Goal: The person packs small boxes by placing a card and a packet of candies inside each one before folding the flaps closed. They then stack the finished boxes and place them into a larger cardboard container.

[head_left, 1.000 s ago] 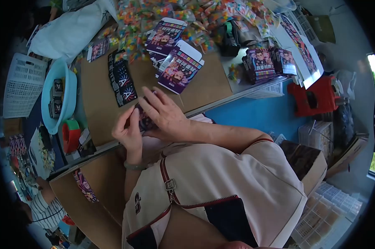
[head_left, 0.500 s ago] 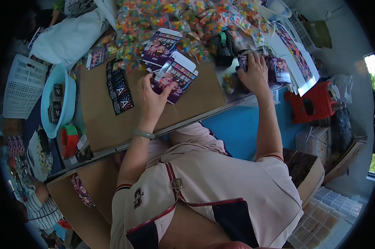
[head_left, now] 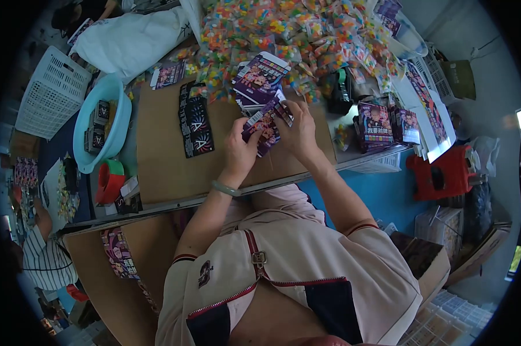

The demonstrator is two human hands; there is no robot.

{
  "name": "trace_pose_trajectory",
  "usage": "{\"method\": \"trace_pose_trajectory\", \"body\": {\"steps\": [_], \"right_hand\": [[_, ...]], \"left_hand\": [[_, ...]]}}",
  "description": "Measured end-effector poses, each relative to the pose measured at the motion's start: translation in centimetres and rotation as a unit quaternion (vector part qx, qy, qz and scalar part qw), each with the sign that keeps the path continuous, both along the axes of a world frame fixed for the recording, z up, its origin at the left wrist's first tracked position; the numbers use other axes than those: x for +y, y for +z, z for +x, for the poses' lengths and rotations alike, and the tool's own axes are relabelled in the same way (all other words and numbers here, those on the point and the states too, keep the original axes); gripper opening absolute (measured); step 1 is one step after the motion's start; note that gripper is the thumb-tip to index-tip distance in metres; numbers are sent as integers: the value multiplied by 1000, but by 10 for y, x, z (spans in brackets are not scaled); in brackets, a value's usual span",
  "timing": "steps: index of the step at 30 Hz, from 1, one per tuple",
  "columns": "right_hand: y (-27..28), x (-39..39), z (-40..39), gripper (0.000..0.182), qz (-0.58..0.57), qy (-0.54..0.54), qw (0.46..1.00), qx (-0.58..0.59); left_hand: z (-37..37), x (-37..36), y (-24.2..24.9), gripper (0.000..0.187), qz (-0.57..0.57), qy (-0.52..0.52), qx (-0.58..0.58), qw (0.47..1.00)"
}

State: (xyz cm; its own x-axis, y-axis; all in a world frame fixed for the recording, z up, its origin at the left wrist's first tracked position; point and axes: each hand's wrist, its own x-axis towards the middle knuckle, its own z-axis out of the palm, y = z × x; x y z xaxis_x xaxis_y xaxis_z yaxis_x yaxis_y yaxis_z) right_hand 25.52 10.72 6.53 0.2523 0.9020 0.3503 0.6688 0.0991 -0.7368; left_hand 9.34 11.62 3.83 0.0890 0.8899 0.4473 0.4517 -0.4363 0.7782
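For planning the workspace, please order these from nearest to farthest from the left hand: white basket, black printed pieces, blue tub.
From the left hand, head view:
1. Black printed pieces: just left, on cardboard.
2. Blue tub: farther left.
3. White basket: beyond the tub.

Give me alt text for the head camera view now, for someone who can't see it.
A person's left hand holds a purple printed box above a brown cardboard sheet, the right hand at its upper end. Black printed packets lie to the left, a light-blue tub beyond; a heap of colourful packets lies farther back.
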Motion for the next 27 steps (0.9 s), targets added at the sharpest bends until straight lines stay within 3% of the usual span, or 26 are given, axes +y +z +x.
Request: {"method": "trace_pose_trajectory", "body": {"steps": [1, 3, 6, 8, 10, 12, 14, 15, 17, 19, 20, 22, 24, 25, 26, 27], "right_hand": [[1, 0, -6, 42, -4, 2, 1000, 1], [2, -8, -13, 39, 19, 6, 999, -50], [15, -20, -12, 37, 34, 38, 998, -23], [27, -28, -15, 33, 27, 58, 998, 17], [40, -36, -22, 28, 48, 147, 988, 25], [54, -40, -22, 25, -8, 210, 977, 34], [56, -37, -29, 23, -58, 281, 957, 42], [52, -35, -36, 21, -70, 256, 964, 25], [43, -37, -55, 18, -82, 247, 965, 8], [37, -44, -84, 12, -84, 278, 941, 172], [41, -48, -92, 8, -84, 294, 931, 199], [38, -48, -97, 11, -92, 332, 918, 198], [33, -50, -94, 14, -105, 366, 904, 195], [31, -47, -92, 20, 44, 350, 931, 96], [29, -45, -89, 26, 194, 322, 926, -5], [25, -46, -86, 26, 192, 329, 925, -4]], "left_hand": [[-3, -5, 3, 38, -4, 2, 1, 1000], [-2, -18, 6, 29, -125, -12, -120, 985], [-11, -42, 19, 24, -162, -12, -183, 970], [-23, -54, 17, 28, -158, -21, -183, 970], [-34, -66, 27, 36, -199, -52, -285, 936], [-53, -78, 27, 45, -220, -58, -272, 935], [-69, -90, 37, 49, -70, 35, -10, 997], [-72, -90, 41, 49, -66, 49, -8, 997], [-71, -94, 48, 52, 129, 74, 191, 970], [-71, -101, 37, 49, 75, 72, 177, 979], [-73, -103, 32, 47, 67, 93, 155, 981], [-84, -106, 22, 46, 56, 118, 136, 982], [-92, -110, 12, 43, 17, 72, 48, 996], [-94, -114, 8, 43, 13, 80, 47, 996], [-96, -116, 4, 41, -32, 93, -23, 995], [-96, -116, 6, 40, -76, 105, -94, 987]]}}
